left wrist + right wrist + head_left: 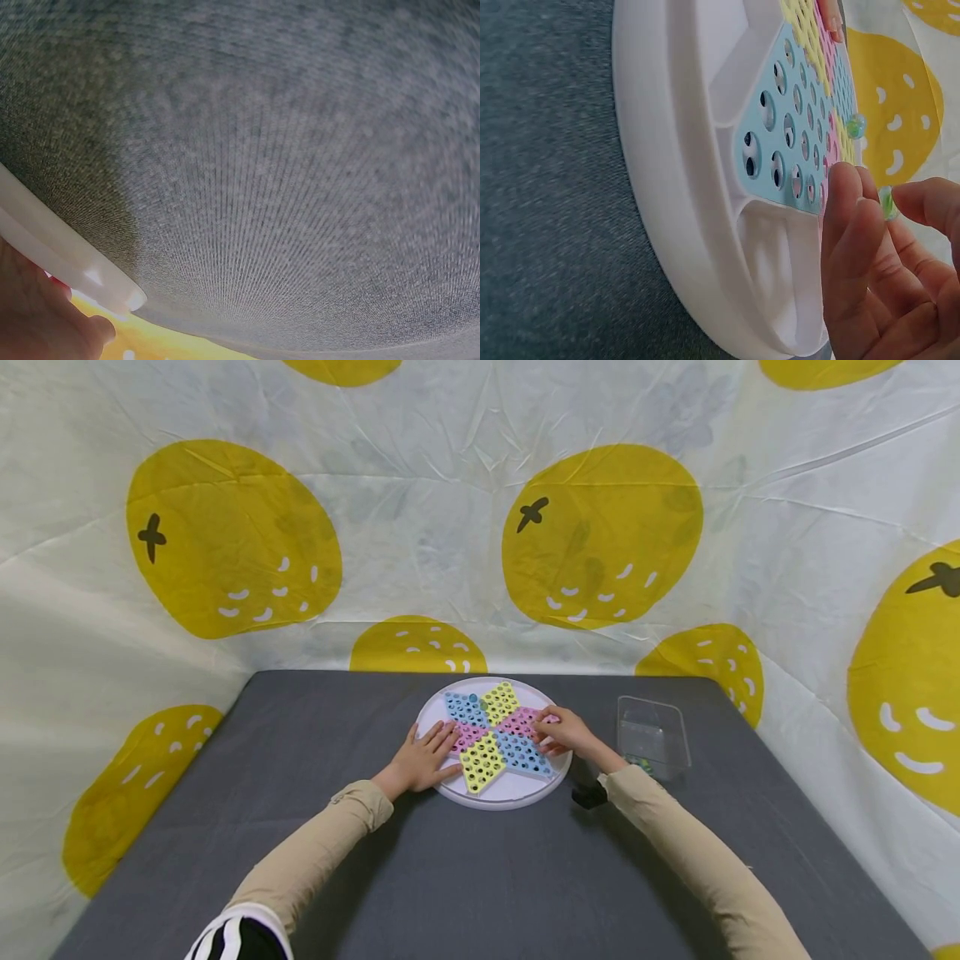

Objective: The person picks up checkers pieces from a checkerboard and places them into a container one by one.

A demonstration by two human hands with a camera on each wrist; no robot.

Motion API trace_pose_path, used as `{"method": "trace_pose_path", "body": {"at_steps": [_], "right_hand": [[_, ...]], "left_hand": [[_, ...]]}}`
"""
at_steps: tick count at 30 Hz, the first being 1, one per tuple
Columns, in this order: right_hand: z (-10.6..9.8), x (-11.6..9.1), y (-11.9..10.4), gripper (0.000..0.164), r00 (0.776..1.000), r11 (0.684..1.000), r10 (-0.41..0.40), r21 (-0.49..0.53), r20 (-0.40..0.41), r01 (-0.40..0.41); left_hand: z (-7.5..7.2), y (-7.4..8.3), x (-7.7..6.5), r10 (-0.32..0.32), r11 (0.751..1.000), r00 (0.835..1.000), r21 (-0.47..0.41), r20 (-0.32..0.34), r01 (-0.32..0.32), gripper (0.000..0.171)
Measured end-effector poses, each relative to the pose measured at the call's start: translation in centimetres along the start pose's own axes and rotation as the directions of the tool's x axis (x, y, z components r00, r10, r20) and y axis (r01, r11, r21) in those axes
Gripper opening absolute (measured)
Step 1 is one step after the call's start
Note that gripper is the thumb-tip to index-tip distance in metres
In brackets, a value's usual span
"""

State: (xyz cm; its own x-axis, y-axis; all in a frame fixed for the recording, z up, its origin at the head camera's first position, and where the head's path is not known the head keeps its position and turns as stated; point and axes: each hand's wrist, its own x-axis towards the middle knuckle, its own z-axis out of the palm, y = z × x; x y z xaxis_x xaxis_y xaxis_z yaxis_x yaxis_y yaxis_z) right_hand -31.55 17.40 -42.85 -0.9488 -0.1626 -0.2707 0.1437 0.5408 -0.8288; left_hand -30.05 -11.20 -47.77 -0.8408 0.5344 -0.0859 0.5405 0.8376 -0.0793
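A round white Chinese checkers board [498, 803] lies on the dark cloth, its holed star coloured pink, yellow and blue. My left hand [422, 762] rests on the board's left side, fingers spread and fairly straight; in the left wrist view only part of this hand [41, 315] shows beside the white rim. Over the right side of the star, my right hand [566, 732] pinches a greenish glass marble [887, 202] between thumb and fingertip, as the right wrist view shows. Another clear marble [856, 125] sits on the far part of the star.
Right of the board stands a clear plastic box [652, 714] with several marbles [643, 766] at its near end, partly behind my right forearm. A black object [589, 796] shows under the right wrist. Behind the table hangs a white curtain [420, 552] with yellow fruit prints.
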Motion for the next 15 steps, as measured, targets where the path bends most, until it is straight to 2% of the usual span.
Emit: {"method": "trace_pose_path", "body": {"at_steps": [7, 15], "right_hand": [[-0.4, -1.0, 0.4, 0.025, 0.999, 0.999, -0.031, -0.005, 0.008, 0.031], [-0.9, -2.2, 0.9, 0.024, 0.998, 0.999, -0.054, 0.01, 0.018, 0.054]], "left_hand": [[-0.3, 0.2, -0.2, 0.013, 1.0, 1.0, -0.015, -0.01, -0.013, 0.07], [-0.2, 0.2, -0.1, -0.007, 1.0, 1.0, -0.004, 0.0, 0.007, 0.07]]}}
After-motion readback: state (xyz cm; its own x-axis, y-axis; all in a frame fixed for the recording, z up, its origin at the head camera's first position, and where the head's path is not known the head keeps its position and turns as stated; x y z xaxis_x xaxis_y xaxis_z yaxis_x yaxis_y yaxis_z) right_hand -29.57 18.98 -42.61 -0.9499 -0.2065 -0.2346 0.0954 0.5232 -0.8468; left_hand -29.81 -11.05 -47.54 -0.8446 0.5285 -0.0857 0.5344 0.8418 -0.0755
